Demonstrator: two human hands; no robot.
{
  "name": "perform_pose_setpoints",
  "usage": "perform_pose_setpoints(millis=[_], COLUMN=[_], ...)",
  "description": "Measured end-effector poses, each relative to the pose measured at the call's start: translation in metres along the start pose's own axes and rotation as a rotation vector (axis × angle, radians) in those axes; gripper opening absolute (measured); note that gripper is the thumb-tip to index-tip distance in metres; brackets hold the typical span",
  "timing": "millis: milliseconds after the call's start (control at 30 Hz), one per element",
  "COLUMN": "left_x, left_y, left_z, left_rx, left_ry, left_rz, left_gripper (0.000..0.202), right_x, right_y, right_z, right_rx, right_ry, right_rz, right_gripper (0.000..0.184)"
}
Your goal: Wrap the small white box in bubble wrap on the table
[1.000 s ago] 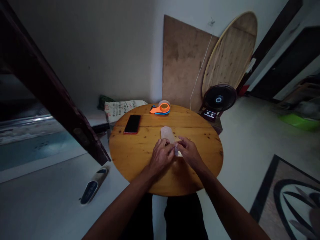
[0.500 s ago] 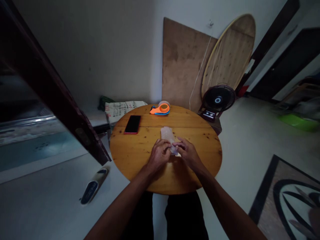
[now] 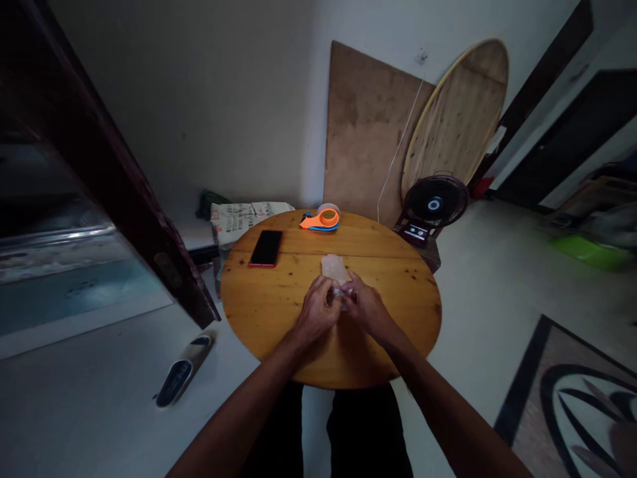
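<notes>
- Pale translucent plastic packet (image 3: 334, 265): far end near the middle of the round wooden table (image 3: 408, 305), near end partly hidden by fingers.
- Left hand (image 3: 319, 307): pinching the packet's near end above the table.
- Right hand (image 3: 367, 307): pinching that same end.
- Orange-and-blue tape dispenser (image 3: 318, 222): by the table's far edge.
- Smartphone (image 3: 266, 248): on the table's far-left part.
- Printed sack (image 3: 243, 218): beyond the table's far-left edge.

Plain black trousers (image 3: 371, 431), matte, finer cloth detail too dark to tell. Slim bare forearms (image 3: 438, 385), bare wrists (image 3: 299, 336). Uncovered left hand (image 3: 318, 307), uncovered right hand (image 3: 369, 309), knuckles rounded.
</notes>
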State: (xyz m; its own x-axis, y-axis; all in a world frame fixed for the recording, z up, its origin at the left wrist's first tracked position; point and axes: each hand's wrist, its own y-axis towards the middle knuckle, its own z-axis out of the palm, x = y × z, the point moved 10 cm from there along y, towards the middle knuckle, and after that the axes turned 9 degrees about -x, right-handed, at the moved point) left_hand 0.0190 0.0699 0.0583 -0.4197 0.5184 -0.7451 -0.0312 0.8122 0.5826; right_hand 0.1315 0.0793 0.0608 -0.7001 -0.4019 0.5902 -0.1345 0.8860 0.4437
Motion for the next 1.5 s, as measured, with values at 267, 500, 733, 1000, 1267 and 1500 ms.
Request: perform_pose_setpoints(millis=[267, 500, 733, 1000, 1267, 1500], left_x=[0.012, 0.014, 0.014, -0.006, -0.009, -0.007], left_y=[0.007, 0.007, 0.006, 0.003, 0.003, 0.003], left_z=[0.003, 0.008, 0.009, 0.004, 0.012, 0.012], left_rx=[-0.052, -0.033, -0.059, -0.053, 0.023, 0.018], left_ry=[-0.020, -0.025, 0.037, 0.168, 0.231, 0.191], left_rz=[-0.110, -0.083, -0.077, 0.090, 0.117, 0.090], left_gripper=[0.013, 0.007, 0.007, 0.008, 0.008, 0.010], right_x=[0.014, 0.006, -0.024, -0.014, -0.033, -0.092], right_y=[-0.005, 0.006, 0.032, 0.032, 0.043, 0.055], right_z=[0.005, -0.003, -0.014, 0.005, 0.001, 0.024], right_rx=[0.108, 0.167, 0.047, 0.112, 0.050, 0.135], right_ry=[-0.182, 0.049, 0.193, 0.021, 0.197, 0.337], right_rz=[-0.099, -0.013, 0.010, -0.188, -0.060, 0.464], right_gripper=[0.067, 0.062, 0.035, 0.036, 0.033, 0.024])
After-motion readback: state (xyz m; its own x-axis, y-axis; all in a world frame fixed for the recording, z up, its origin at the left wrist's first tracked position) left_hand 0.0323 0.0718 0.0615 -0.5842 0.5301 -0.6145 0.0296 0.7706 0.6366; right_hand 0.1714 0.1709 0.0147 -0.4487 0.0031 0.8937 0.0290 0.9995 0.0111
